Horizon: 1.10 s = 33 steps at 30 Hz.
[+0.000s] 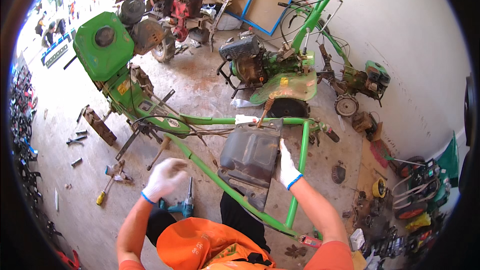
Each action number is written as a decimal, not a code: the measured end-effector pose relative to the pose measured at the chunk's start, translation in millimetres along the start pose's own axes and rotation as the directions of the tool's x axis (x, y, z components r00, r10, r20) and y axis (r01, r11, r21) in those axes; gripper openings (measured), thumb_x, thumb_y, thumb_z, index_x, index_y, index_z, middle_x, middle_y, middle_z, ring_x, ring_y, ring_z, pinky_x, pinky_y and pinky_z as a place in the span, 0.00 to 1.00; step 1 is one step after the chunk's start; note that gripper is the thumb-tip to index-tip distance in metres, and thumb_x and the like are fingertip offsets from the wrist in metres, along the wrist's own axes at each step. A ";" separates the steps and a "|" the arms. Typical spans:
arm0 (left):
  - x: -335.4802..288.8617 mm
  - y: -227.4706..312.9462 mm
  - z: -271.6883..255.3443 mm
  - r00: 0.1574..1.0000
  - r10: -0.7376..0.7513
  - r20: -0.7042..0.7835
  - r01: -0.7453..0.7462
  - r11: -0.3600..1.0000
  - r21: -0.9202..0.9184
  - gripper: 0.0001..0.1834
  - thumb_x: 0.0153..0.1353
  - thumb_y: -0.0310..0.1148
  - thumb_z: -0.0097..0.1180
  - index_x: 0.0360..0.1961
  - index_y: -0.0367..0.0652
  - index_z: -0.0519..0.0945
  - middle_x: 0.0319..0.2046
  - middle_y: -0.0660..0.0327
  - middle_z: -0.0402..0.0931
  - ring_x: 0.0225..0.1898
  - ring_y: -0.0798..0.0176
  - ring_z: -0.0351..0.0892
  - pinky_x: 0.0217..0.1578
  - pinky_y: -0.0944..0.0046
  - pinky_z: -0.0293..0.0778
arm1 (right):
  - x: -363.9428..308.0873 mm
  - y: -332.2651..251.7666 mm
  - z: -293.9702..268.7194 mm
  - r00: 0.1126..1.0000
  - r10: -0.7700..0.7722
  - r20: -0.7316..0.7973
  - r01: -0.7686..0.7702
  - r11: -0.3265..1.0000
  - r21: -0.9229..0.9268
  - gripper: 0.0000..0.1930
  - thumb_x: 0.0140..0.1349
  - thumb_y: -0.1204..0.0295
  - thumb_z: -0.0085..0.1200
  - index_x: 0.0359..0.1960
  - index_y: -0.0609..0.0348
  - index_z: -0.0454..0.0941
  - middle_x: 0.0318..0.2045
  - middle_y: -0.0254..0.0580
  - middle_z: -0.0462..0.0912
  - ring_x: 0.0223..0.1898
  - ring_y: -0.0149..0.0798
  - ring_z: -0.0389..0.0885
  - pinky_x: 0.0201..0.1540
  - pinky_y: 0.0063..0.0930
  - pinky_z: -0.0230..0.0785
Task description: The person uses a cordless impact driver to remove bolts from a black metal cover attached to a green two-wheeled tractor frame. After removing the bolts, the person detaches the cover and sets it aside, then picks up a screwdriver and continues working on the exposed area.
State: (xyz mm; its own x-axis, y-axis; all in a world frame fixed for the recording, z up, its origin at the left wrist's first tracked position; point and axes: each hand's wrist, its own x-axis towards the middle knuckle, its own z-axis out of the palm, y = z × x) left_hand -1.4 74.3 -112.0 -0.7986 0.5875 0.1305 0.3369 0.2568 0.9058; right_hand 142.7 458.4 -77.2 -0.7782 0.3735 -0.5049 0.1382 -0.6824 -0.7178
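- Right hand (287, 167), nearer: touching cover (250, 149) at 3 o'clock; grip, we cannot tell.
- Left hand (167, 176): loosely open, empty; cover at 2 o'clock, long axis roughly 12–6.

Head-worn fisheye, facing down, rim unclear

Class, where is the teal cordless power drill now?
In the head view, the drill lies on the grey floor, lower left of centre, just below the white-gloved left hand.
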 end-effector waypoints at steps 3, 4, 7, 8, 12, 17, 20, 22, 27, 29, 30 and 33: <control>20.2 62.3 35.3 0.920 0.377 0.111 -0.391 0.907 0.158 0.29 0.52 0.34 0.77 0.56 0.39 0.82 0.51 0.49 0.83 0.52 0.43 0.85 0.55 0.50 0.80 | 1.0 -2.4 3.9 0.996 0.079 -0.031 -0.080 0.997 -0.022 0.42 0.74 0.30 0.39 0.75 0.49 0.69 0.73 0.47 0.73 0.72 0.51 0.72 0.72 0.62 0.66; 24.6 78.2 46.4 0.887 0.434 0.160 -0.461 0.855 0.236 0.32 0.50 0.37 0.78 0.56 0.39 0.82 0.51 0.48 0.83 0.53 0.41 0.83 0.57 0.49 0.79 | -0.1 -3.7 3.8 0.996 0.092 0.003 -0.092 0.996 0.007 0.40 0.76 0.32 0.40 0.74 0.50 0.70 0.72 0.46 0.73 0.72 0.51 0.72 0.73 0.61 0.67; 34.6 111.4 77.2 0.799 0.511 0.318 -0.594 0.753 0.284 0.43 0.43 0.44 0.82 0.60 0.42 0.78 0.58 0.48 0.77 0.61 0.40 0.77 0.64 0.43 0.71 | -1.4 -6.6 0.7 0.998 0.023 0.066 -0.023 1.000 0.002 0.38 0.78 0.35 0.41 0.73 0.53 0.70 0.70 0.47 0.76 0.71 0.51 0.74 0.73 0.59 0.67; 36.1 118.2 85.8 0.771 0.531 0.352 -0.630 0.715 0.301 0.45 0.42 0.45 0.82 0.62 0.42 0.77 0.60 0.49 0.76 0.63 0.40 0.75 0.66 0.41 0.69 | -1.2 -7.9 -1.8 0.995 0.049 0.082 -0.051 0.998 0.021 0.36 0.78 0.37 0.41 0.72 0.54 0.71 0.71 0.47 0.75 0.71 0.51 0.74 0.74 0.58 0.67; 42.2 128.4 100.2 0.697 0.523 0.491 -0.714 0.571 0.406 0.47 0.42 0.45 0.80 0.64 0.44 0.74 0.63 0.50 0.71 0.65 0.41 0.71 0.67 0.39 0.67 | 6.2 -10.7 -12.7 0.986 0.077 0.149 -0.084 0.996 0.039 0.33 0.80 0.42 0.43 0.70 0.56 0.73 0.71 0.47 0.76 0.69 0.49 0.75 0.73 0.54 0.68; 39.2 129.5 100.5 0.628 0.578 0.520 -0.778 0.452 0.437 0.38 0.43 0.39 0.77 0.57 0.41 0.78 0.60 0.53 0.74 0.63 0.44 0.73 0.64 0.46 0.71 | 15.0 -9.2 -22.3 0.988 0.062 0.144 -0.061 0.998 -0.007 0.30 0.81 0.43 0.42 0.68 0.55 0.74 0.64 0.45 0.81 0.63 0.48 0.82 0.67 0.56 0.76; 34.1 129.8 100.5 0.646 0.598 0.475 -0.762 0.463 0.453 0.34 0.46 0.36 0.75 0.56 0.40 0.79 0.56 0.54 0.78 0.60 0.47 0.78 0.59 0.50 0.77 | 10.4 -10.3 -27.8 0.972 0.102 0.210 -0.106 0.994 0.008 0.29 0.81 0.44 0.43 0.67 0.54 0.73 0.61 0.46 0.82 0.61 0.48 0.83 0.65 0.54 0.78; 32.5 128.9 99.8 0.662 0.595 0.455 -0.747 0.482 0.457 0.30 0.47 0.36 0.74 0.53 0.41 0.80 0.53 0.56 0.80 0.57 0.49 0.80 0.56 0.52 0.79 | 5.9 -12.6 -30.5 0.969 0.157 0.191 -0.143 0.986 -0.083 0.31 0.80 0.41 0.43 0.67 0.54 0.73 0.60 0.47 0.83 0.60 0.48 0.84 0.64 0.54 0.79; 32.0 123.5 95.1 0.685 0.556 0.471 -0.728 0.515 0.452 0.15 0.51 0.39 0.72 0.36 0.46 0.81 0.39 0.62 0.82 0.45 0.54 0.84 0.44 0.54 0.80 | -3.0 -15.1 -28.6 0.972 0.193 0.134 -0.159 0.960 -0.231 0.35 0.77 0.35 0.43 0.67 0.51 0.73 0.60 0.47 0.84 0.58 0.47 0.86 0.60 0.53 0.82; 32.2 121.4 94.3 0.661 0.616 0.429 -0.746 0.481 0.460 0.12 0.52 0.41 0.70 0.30 0.50 0.81 0.31 0.64 0.79 0.38 0.55 0.83 0.39 0.54 0.79 | -8.2 -15.0 -24.2 0.973 0.185 0.136 -0.145 0.955 -0.260 0.34 0.78 0.37 0.42 0.68 0.50 0.73 0.59 0.46 0.85 0.57 0.47 0.87 0.59 0.53 0.82; 33.2 120.1 94.1 0.655 0.617 0.436 -0.752 0.474 0.458 0.11 0.52 0.41 0.70 0.30 0.50 0.81 0.30 0.65 0.80 0.37 0.55 0.84 0.39 0.55 0.79 | -12.1 -15.0 -21.4 0.972 0.182 0.145 -0.141 0.956 -0.259 0.34 0.78 0.37 0.42 0.69 0.50 0.73 0.59 0.46 0.85 0.58 0.47 0.87 0.59 0.53 0.82; 37.0 112.2 96.0 0.613 0.685 0.393 -0.783 0.461 0.418 0.11 0.51 0.41 0.70 0.31 0.51 0.82 0.31 0.65 0.81 0.37 0.56 0.84 0.39 0.55 0.79 | -30.9 -8.7 -12.1 0.985 0.141 0.104 -0.110 0.959 -0.261 0.33 0.80 0.38 0.41 0.70 0.52 0.73 0.61 0.44 0.84 0.59 0.46 0.85 0.63 0.51 0.80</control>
State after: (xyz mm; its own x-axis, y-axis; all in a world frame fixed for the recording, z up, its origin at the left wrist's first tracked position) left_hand 54.7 198.5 -44.1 -0.0628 0.8379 0.5421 0.9889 -0.0208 0.1468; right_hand 173.0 460.4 -61.1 -0.8105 0.2061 -0.5482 0.3776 -0.5316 -0.7582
